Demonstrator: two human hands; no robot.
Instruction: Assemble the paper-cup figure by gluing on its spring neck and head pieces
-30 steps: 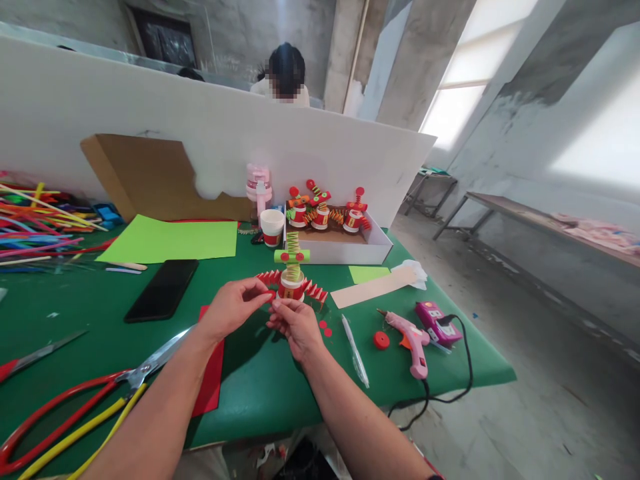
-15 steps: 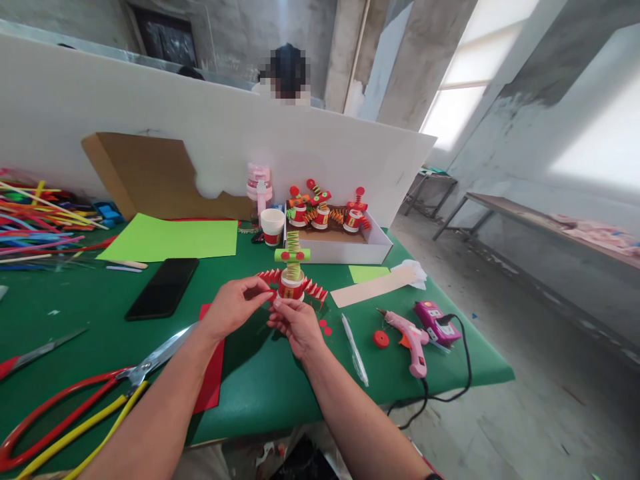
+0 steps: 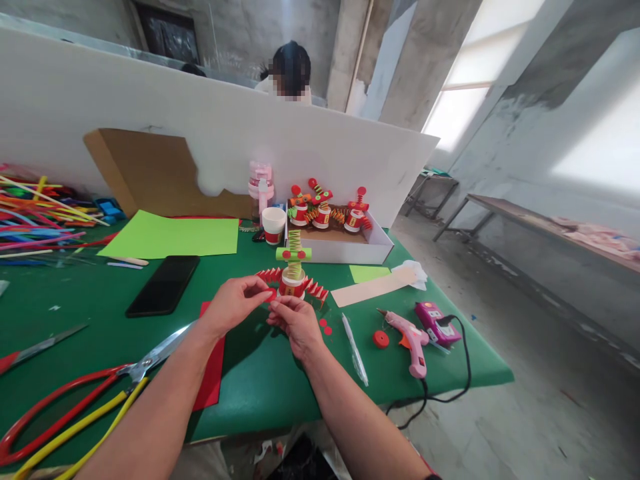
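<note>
Between finger and thumb, my left hand (image 3: 241,300) pinches a small red paper disc (image 3: 271,295). My right hand (image 3: 296,323) is closed at the disc's right edge, its fingertips pinching there too. Just behind both hands stands a paper-cup figure (image 3: 291,283) with folded red paper arms, a green folded spring on top and a green roll with red dots across it. Its lower part is partly hidden by my fingers. Right of my right hand, small red paper dots (image 3: 325,327) lie on the green table (image 3: 270,393).
Large scissors (image 3: 145,367) and red paper (image 3: 213,373) lie by my left forearm, a phone (image 3: 163,285) beyond. To the right are a pen (image 3: 355,350), red tape roll (image 3: 381,339) and corded pink glue gun (image 3: 411,340). Behind, a white box (image 3: 345,252) holds three figures beside a cup (image 3: 273,225).
Both hands stay almost in place. The red disc between my fingers now shows more of its face. The view has shifted very slightly.
</note>
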